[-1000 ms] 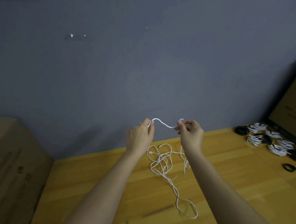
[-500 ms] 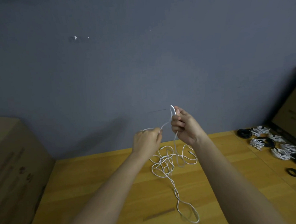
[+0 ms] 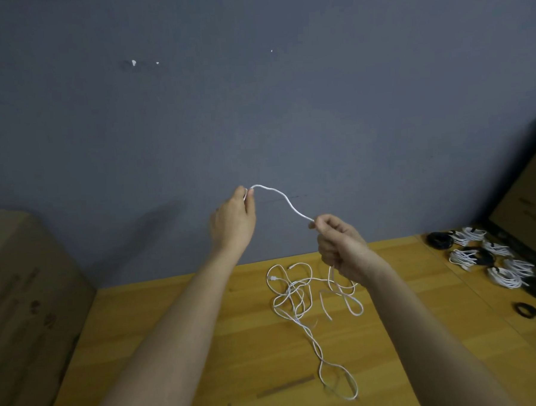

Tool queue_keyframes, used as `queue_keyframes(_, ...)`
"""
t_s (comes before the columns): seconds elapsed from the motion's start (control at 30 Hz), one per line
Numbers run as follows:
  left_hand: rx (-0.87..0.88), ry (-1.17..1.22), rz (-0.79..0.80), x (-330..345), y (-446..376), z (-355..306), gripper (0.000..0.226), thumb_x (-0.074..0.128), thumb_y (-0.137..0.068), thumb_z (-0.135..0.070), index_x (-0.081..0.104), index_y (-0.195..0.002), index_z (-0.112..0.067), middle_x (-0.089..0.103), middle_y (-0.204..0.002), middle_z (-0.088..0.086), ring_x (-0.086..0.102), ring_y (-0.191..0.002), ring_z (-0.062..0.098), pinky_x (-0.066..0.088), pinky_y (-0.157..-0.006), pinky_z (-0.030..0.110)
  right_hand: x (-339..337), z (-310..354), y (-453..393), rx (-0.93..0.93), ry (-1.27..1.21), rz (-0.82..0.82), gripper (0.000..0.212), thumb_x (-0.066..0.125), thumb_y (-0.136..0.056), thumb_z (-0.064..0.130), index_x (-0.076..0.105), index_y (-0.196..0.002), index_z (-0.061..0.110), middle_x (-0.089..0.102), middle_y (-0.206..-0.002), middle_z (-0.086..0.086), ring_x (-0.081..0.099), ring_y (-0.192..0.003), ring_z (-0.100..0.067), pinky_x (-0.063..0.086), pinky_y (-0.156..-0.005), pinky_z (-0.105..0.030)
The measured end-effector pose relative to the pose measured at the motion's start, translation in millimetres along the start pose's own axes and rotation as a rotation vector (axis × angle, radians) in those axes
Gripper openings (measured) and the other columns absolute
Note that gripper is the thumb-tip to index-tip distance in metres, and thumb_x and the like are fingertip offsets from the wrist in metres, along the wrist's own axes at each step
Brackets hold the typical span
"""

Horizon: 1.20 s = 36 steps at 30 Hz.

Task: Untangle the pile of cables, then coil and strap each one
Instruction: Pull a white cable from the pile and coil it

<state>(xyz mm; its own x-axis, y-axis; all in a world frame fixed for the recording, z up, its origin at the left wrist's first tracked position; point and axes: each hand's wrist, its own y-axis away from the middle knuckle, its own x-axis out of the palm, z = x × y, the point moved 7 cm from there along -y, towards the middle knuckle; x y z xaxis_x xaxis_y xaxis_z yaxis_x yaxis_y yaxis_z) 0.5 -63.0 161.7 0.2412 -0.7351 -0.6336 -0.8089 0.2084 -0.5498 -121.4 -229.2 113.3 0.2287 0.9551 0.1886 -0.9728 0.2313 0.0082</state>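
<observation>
A thin white cable (image 3: 283, 199) stretches in a sagging arc between my two raised hands in front of the grey wall. My left hand (image 3: 233, 218) pinches its end at the upper left. My right hand (image 3: 340, 245) grips the cable lower and to the right, fingers curled round it. From my right hand the cable drops to the wooden table (image 3: 181, 347), where the tangled white cables (image 3: 296, 294) lie in loose loops, with one strand trailing toward me and ending in a loop (image 3: 338, 382).
Several coiled white and black cables (image 3: 493, 259) sit at the table's far right, with a small black strap ring (image 3: 525, 309) near them. A cardboard box (image 3: 26, 293) stands at the left and another (image 3: 531, 207) at the right.
My left hand has risen and moved left with the cable end. My right hand has dropped and slid along the cable, so a longer stretch now spans between them.
</observation>
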Motion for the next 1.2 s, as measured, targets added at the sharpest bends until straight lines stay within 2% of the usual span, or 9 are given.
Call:
queue_keyframes(0.1,-0.003,0.022,-0.021,-1.9,0.5,1.2,0.032,0.034,-0.102,-0.038,0.041,-0.080,-0.016,0.064,-0.075,0.018,0.058,-0.074,0.043,0.030,-0.056,0.034,-6.7,9.7,-1.3,-0.144,0.186,-0.151,0.012,0.059,-0.091,0.021,0.061,-0.083,0.013,0.043,-0.045,0.006,0.034,-0.040,-0.008,0.029,-0.041,-0.018)
queue_keyframes(0.2,0.008,0.037,-0.036,-7.3,0.7,-0.5,0.031,0.035,-0.102,-0.040,0.038,-0.079,-0.019,0.061,-0.069,0.013,0.058,-0.071,0.043,0.029,-0.054,0.033,-11.9,17.3,-2.8,-0.207,0.551,-0.312,0.023,0.052,-0.098,0.019,0.063,-0.078,0.016,0.065,-0.069,-0.007,0.053,-0.064,-0.014,0.043,-0.060,-0.028)
queue_keyframes(0.37,0.157,0.066,-0.038,-22.5,-0.6,-30.1,0.033,0.040,-0.101,-0.037,0.047,-0.078,-0.015,0.052,-0.060,0.004,0.057,-0.063,0.040,0.026,-0.048,0.031,-29.9,50.9,-5.1,-0.272,0.668,-0.723,0.033,0.041,-0.102,0.026,0.057,-0.076,0.014,0.058,-0.070,-0.003,0.054,-0.068,-0.024,0.037,-0.055,-0.024)
queue_keyframes(0.6,0.160,0.173,-0.035,-71.3,-77.2,-104.2,0.040,0.033,-0.101,-0.043,0.056,-0.085,-0.015,0.067,-0.085,0.012,0.060,-0.085,0.036,0.045,-0.068,0.040,-13.6,216.0,-44.7,-0.521,0.790,-0.893,0.035,0.035,-0.103,0.029,0.063,-0.098,0.008,0.065,-0.095,-0.019,0.057,-0.090,-0.036,0.032,-0.066,-0.032)
queue_keyframes(0.73,0.255,0.331,-0.044,-113.6,-123.3,-161.7,0.047,0.035,-0.101,-0.043,0.046,-0.061,-0.021,0.052,-0.059,-0.005,0.055,-0.068,0.025,0.030,-0.060,0.031,10.4,331.4,-40.2,-0.800,0.695,-1.045,0.030,0.032,-0.102,0.030,0.058,-0.101,0.014,0.060,-0.078,-0.005,0.054,-0.077,-0.032,0.029,-0.057,-0.033)
queue_keyframes(0.83,0.270,0.635,-0.007,-133.4,-135.7,-180.3,0.051,0.039,-0.102,-0.036,0.041,-0.054,-0.022,0.040,-0.044,-0.008,0.040,-0.046,0.011,0.027,-0.052,0.028,29.6,374.0,-34.0,-1.058,0.562,-0.998,0.023,0.035,-0.100,0.032,0.054,-0.099,0.019,0.045,-0.056,0.008,0.044,-0.057,-0.020,0.026,-0.047,-0.032)
queue_keyframes(0.9,0.189,0.926,0.103,-134.5,-133.2,-177.3,0.049,0.038,-0.103,-0.035,0.038,-0.056,-0.020,0.031,-0.038,-0.010,0.027,-0.036,0.007,0.022,-0.041,0.021,30.2,369.5,-45.5,-1.057,0.550,-0.874,0.016,0.042,-0.099,0.026,0.054,-0.091,0.019,0.047,-0.058,0.007,0.043,-0.057,-0.016,0.029,-0.053,-0.032)
queue_keyframes(1.1,-0.006,1.469,0.316,-119.3,-102.0,-145.7,0.040,0.031,-0.105,-0.030,0.043,-0.070,-0.015,0.023,-0.040,-0.010,0.019,-0.034,0.005,0.023,-0.037,0.017,30.6,227.5,-95.2,-0.610,1.087,-0.413,0.024,0.050,-0.098,0.030,0.059,-0.077,0.022,0.057,-0.071,-0.005,0.051,-0.068,-0.027,0.038,-0.063,-0.034)
queue_keyframes(1.2,-0.093,1.576,0.334,-100.4,-89.3,-125.9,0.031,0.029,-0.104,-0.017,0.045,-0.078,-0.014,0.037,-0.045,-0.008,0.031,-0.037,0.006,0.031,-0.043,0.017,42.7,145.5,-76.7,-0.479,1.256,-0.391,0.040,0.043,-0.098,0.045,0.049,-0.070,0.017,0.059,-0.070,-0.009,0.055,-0.072,-0.036,0.031,-0.056,-0.034)
